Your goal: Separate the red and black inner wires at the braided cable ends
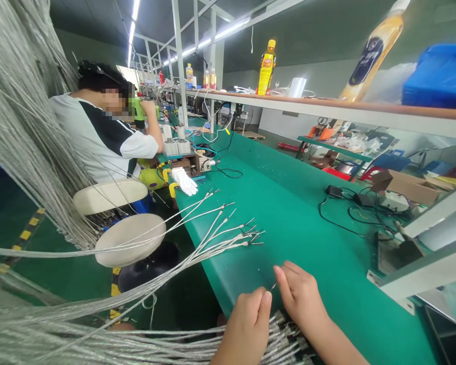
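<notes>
My left hand [252,317] is closed, its thumb pressed on the forefinger, above the front edge of the green bench. Just beyond and to the right, my right hand [301,293] is pinched too. A short thin wire end [274,286] shows in the small gap between them; the rest of it is hidden in the fingers. Below my hands lies a thick bundle of braided silver cables [182,344], with metal connector ends under my wrists. More cables with stripped, splayed wire ends [247,235] lie across the bench edge, left of my hands.
The green bench mat [285,203] stretches away ahead. A co-worker [102,121] sits at the far left, by a clamped fixture [186,162] and a white glove [184,181]. Black adapters and cords [363,199] lie right. Bottles [266,68] stand on the shelf above. Hanging cables [26,111] fill the left.
</notes>
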`<state>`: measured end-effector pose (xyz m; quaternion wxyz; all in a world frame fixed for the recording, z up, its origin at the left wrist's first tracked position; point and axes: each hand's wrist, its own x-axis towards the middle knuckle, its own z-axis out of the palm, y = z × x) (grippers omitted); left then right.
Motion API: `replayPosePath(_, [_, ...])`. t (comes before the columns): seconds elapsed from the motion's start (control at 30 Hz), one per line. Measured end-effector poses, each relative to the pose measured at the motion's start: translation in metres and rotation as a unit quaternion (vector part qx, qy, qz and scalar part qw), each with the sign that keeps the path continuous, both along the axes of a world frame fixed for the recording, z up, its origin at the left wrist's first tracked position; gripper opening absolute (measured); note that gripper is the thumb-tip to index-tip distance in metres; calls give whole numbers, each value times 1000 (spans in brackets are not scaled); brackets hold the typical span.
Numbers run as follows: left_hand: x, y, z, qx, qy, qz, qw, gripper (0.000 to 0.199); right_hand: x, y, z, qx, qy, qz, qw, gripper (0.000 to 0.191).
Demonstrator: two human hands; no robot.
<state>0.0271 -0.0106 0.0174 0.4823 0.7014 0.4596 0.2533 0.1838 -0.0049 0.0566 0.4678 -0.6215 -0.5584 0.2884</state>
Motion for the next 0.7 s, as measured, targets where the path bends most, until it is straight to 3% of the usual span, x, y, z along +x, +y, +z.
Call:
replayPosePath(0.1, [1,0,-1,-16,-4,2,1000,54,-11,0,2,-76,100,12,992,61])
replayPosePath(0.2, [1,1,-2,-23,-13,-3,1000,53,-19,1,5,-180,294,37,938,59])
replayPosePath(0.23, [1,2,-3,-21,-16,-5,1000,53,-19,1,6,-192,318,37,928,60])
replayPosePath(0.3, [1,3,-4,-10,-20,-4,1000,52,-14,1,9,-156,235,27,959,60])
replayPosePath(0.37, [1,3,-4,1,-15,2,1000,51,-8,1,11,-61,47,28,997,59])
replayPosePath(0.43, [0,2,-4,0,-11,4,1000,51,-5,1,9,24,-110,41,993,57])
replayPosePath(0.47, [0,1,-4,-5,-13,4,1000,50,-6,0,7,37,-134,44,989,57])
replayPosePath(0.5, [0,1,-4,-11,-18,5,1000,50,-7,0,5,24,-111,44,993,58])
replayPosePath(0.57, [-1,0,-3,-21,-25,5,999,51,-11,1,3,-47,36,36,998,61])
replayPosePath(0.63, [-2,-1,-3,-15,-26,12,999,50,-7,3,10,-91,193,7,977,60])
replayPosePath(0.7, [-3,-1,-4,1,-24,14,1000,50,8,4,27,-46,268,-54,961,56])
